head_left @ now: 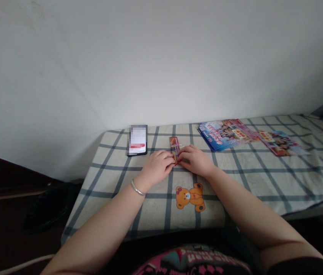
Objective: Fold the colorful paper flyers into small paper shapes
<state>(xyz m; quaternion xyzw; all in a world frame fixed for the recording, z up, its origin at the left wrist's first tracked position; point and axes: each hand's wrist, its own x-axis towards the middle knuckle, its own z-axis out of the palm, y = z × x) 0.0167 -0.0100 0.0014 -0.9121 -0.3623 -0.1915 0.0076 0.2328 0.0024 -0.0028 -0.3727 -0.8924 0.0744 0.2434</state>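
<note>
Beyond the bear figure (190,197) on the checked cloth (152,210), the near end of a folded printed strip (173,142) is pinched by the left hand (158,164) and right hand (194,160), fingertips almost together. A crooked crease could be caused by uneven pressure; the long axis is pointed toward the wall (161,68), leaning slightly left.

Phone (137,140) left of paper strip (174,143), leaflets (228,133) right, all on cloth (104,181)

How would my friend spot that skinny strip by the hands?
Find the checked cloth, then look between the left hand and right hand. Both hold a narrow printed strip; unlike the wide sheets to the right, it is slim.
</note>
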